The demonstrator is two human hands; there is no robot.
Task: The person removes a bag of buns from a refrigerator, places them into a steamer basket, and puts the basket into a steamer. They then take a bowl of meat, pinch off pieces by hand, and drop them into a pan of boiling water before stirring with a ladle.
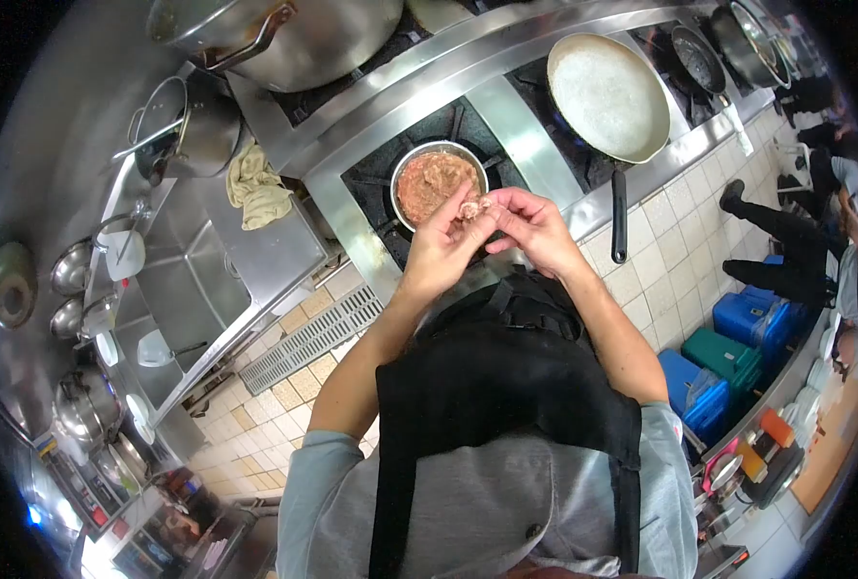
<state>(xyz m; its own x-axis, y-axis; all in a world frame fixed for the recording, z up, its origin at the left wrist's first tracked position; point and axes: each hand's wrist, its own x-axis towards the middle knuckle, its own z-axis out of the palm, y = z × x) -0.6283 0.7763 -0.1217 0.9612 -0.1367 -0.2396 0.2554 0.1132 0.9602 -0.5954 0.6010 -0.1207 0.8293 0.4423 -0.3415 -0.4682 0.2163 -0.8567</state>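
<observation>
Your left hand (441,253) and right hand (533,230) at frame centre, fingers pinched together on a small meat lump (470,207), just over the bowl (436,180) of mince on the stove (371,183), big pan (608,95) upper right

Bowl (436,181) left of pan (608,95)

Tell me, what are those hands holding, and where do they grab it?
A small lump of meat mix, pinched between the fingertips of the left hand and right hand, over the pan.
</observation>
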